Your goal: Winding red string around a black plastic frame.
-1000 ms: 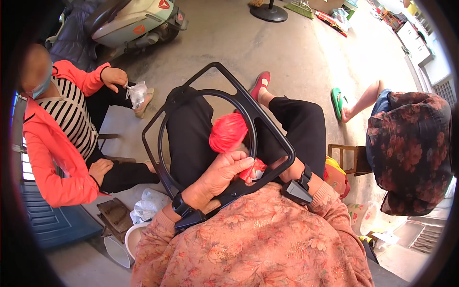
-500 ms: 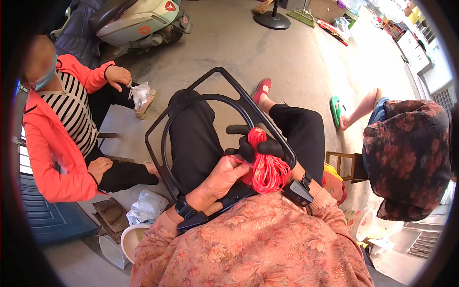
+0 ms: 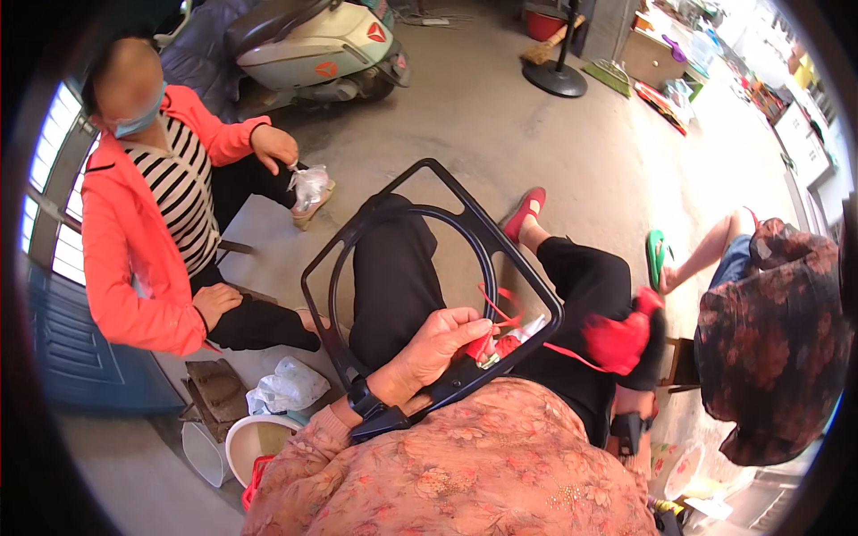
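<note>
In front of my lap, my bare left hand [image 3: 436,347] is closed in a pinch, with a thin red strand looping out past its fingertips. Off to the right, my right hand [image 3: 660,332], in a dark glove, grips a bundle of red cord [image 3: 617,341] that is smeared by motion. One red strand runs from the bundle back toward my left hand. A black frame [image 3: 547,308] with a round opening rests across my thighs. Beside my left fingertips lies a small red and silvery piece [image 3: 487,353] that I cannot make out.
A person in a coral jacket [image 3: 134,268] sits at the left, holding a clear plastic bag [image 3: 310,186]. Another person in a dark flowered top [image 3: 773,339] is close on my right. A white bucket [image 3: 255,442] stands at lower left, and a scooter [image 3: 313,62] is parked behind.
My right hand has swung right and down, away from my left hand, carrying the cord bundle. A strand now stretches between them. The whole view has shifted slightly.
</note>
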`<state>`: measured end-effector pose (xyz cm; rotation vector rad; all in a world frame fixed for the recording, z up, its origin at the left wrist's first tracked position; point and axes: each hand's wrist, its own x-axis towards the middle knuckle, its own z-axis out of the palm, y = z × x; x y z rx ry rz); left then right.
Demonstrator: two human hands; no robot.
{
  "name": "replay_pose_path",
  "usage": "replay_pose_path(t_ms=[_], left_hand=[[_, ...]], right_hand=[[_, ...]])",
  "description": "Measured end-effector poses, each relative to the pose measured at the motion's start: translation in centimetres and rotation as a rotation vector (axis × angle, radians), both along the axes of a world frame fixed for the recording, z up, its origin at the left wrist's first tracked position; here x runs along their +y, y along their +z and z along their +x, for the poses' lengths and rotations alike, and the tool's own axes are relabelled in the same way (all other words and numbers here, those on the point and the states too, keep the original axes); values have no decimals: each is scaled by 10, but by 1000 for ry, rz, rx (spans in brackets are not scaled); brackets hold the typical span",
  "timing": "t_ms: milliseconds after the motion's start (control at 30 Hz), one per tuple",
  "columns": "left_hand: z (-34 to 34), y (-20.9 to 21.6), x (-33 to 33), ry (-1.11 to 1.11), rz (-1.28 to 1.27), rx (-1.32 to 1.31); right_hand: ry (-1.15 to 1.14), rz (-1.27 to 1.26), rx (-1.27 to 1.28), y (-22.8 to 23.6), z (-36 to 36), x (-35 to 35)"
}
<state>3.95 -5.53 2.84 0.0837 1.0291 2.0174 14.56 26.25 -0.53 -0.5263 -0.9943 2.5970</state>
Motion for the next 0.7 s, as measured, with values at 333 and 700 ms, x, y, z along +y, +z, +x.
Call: replay_pose_path(t_ms=[333,700], left_hand=[[-3,-4,-2,44,33,-90],[-5,-2,6,51,-2,-47]], right_hand=[[-78,-198,198,1,79,88],[-270,173,-250,-15,87,85]])
